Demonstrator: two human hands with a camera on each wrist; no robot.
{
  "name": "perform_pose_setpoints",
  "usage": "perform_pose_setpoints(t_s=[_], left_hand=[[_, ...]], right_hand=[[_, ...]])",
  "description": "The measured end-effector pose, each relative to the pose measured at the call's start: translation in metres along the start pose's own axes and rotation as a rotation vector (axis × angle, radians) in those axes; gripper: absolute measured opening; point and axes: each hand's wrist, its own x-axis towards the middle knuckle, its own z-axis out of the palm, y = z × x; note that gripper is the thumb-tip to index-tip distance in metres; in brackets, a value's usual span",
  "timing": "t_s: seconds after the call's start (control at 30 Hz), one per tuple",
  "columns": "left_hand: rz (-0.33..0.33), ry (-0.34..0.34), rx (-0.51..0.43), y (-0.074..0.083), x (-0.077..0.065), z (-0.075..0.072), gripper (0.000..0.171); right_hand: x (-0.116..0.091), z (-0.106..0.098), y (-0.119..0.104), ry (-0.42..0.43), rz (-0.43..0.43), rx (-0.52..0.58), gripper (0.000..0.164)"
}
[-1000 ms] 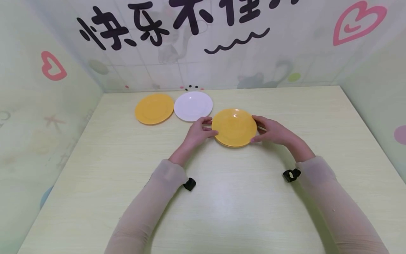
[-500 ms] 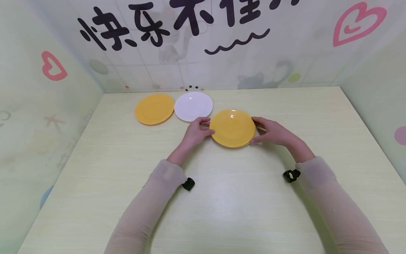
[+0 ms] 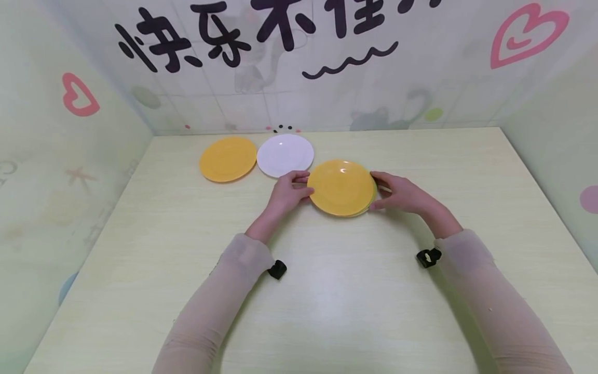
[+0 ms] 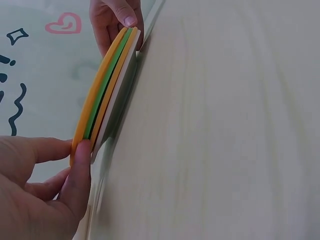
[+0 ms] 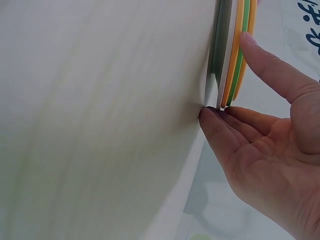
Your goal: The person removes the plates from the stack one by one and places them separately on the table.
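Stack of plates (image 3: pixel 341 188), held at both sides, and it's right of centre towards the far half of the table (image 3: pixel 336 301)! Left hand (image 3: pixel 286 193) pinches the left rim, thumb against the plate edges, fingers bent behind it. Over on the right, the right hand (image 3: pixel 401 193) has the opposite rim between thumb and fingers, thumb on the near side, fingertips low on the far side. Whether the base touches the tabletop, I can't tell.

Look at those layers from the wrists: yellow on top, then a green plate (image 4: pixel 106 80), another yellow, and white lowest. The top one sits a touch left, and a sliver of green peeps out at the right!

Just beyond the left fingers lies a single white plate (image 3: pixel 285 155), and immediately left of it a lone yellow plate (image 3: pixel 228 159), both flat near the far edge. Pale sleeves (image 3: pixel 215 306) reach in from the near side, a black clip (image 3: pixel 277 269) at each cuff. And behind it all, the far wall (image 3: pixel 467 98), with big dark lettering, a wavy line and a pink heart (image 3: pixel 530 34) up on the right.
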Motion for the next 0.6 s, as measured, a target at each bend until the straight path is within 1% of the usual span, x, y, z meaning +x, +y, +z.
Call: perform_pose_setpoints(t_s=[0.2,0.43,0.6], left_hand=[[-0.006,0.017,0.002,0.005,-0.001,-0.001,0.047],[-0.01,0.019,-0.064,0.013,-0.004,-0.003,0.047],[-0.01,0.024,-0.1,0.015,-0.007,-0.007,0.047]], right_hand=[[0.0,0.0,0.0,0.006,-0.019,-0.003,0.091],[-0.001,0.0,-0.001,0.011,-0.018,-0.011,0.09],[-0.002,0.0,-0.002,0.009,-0.017,-0.018,0.09]])
